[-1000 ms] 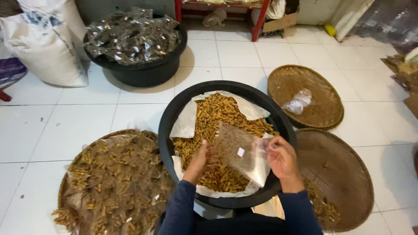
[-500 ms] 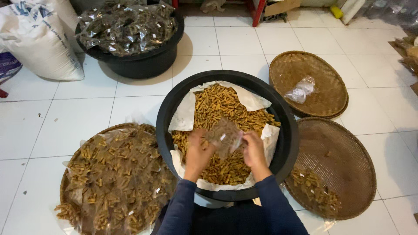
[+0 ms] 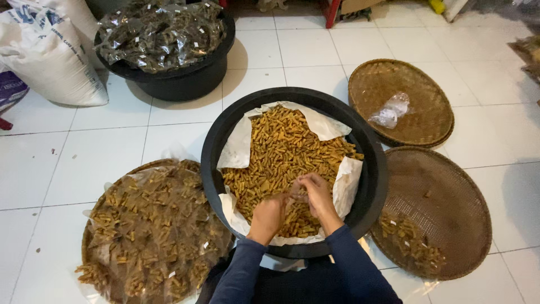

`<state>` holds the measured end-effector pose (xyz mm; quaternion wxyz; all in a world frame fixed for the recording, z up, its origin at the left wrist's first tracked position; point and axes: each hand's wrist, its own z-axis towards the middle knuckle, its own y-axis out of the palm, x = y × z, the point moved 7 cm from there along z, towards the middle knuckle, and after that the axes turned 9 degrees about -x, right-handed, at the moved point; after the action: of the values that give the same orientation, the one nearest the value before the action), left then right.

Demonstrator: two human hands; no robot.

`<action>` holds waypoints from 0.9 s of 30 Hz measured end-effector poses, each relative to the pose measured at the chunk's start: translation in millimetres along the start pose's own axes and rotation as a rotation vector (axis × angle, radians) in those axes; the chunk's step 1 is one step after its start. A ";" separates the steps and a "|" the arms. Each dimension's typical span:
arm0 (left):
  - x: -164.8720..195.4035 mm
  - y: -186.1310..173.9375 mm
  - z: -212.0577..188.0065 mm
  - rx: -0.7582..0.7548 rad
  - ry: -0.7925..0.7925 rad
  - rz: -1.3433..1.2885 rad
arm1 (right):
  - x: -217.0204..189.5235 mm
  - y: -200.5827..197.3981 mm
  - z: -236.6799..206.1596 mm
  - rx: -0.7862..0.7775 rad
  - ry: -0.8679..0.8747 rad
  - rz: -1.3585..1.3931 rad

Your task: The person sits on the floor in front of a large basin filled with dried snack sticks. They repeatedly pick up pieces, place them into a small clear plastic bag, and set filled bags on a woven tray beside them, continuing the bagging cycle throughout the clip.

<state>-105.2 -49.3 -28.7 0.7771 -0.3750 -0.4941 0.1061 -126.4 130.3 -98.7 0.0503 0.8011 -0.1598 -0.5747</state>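
Both hands, left [image 3: 269,214] and right [image 3: 315,194], are meeting, fingers curled, seemingly pinching a small bag, over snacks [image 3: 284,157] in a black tub [image 3: 374,180] sitting on white floor tiles [image 3: 90,163].

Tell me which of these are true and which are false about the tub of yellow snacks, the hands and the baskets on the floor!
1. Both hands are down in the black tub of yellow snack sticks. True: the left hand and the right hand are close together over the sticks.
2. The tub is lined with white paper. True.
3. The far round basket is full of snack sticks. False: it holds only a crumpled clear bag.
4. The other black tub at the back is empty. False: it is piled with filled clear packets.
5. The tray on the person's left is heaped with packets of sticks. True.
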 end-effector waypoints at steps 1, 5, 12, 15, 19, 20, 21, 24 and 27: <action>-5.7 0.1 -0.2 -0.009 -0.069 0.013 | 0.8 1.5 0.3 -0.021 -0.010 0.027; -27.0 0.2 0.4 -0.068 -0.336 -0.023 | 1.9 11.8 -4.0 -0.012 0.003 0.046; -47.5 2.6 0.8 -0.095 -0.515 0.054 | -72.9 58.4 -59.7 -0.151 -0.651 -0.170; -43.2 3.3 1.9 -0.045 -0.328 -0.031 | -82.1 91.2 -86.5 -0.331 -0.746 -0.653; -40.7 4.9 0.2 -0.046 -0.242 -0.052 | -81.2 107.9 -97.1 -0.322 -0.836 -1.122; -40.8 4.8 0.6 -0.071 -0.250 -0.051 | -80.3 107.9 -95.8 -0.326 -0.835 -1.163; -41.5 4.7 1.2 -0.094 -0.257 -0.051 | -80.9 106.8 -94.7 -0.326 -0.850 -1.149; -41.3 -3.7 2.3 -0.091 -0.228 -0.089 | -80.6 104.1 -93.4 -0.332 -0.918 -1.193; -37.5 -9.5 2.2 -0.106 -0.212 -0.031 | -73.7 103.2 -92.5 -0.305 -0.927 -1.398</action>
<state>-127.4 -75.0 -47.5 0.7011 -0.3948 -0.5841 0.1067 -81.4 46.5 26.2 -0.2792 0.3836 0.4463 -0.7588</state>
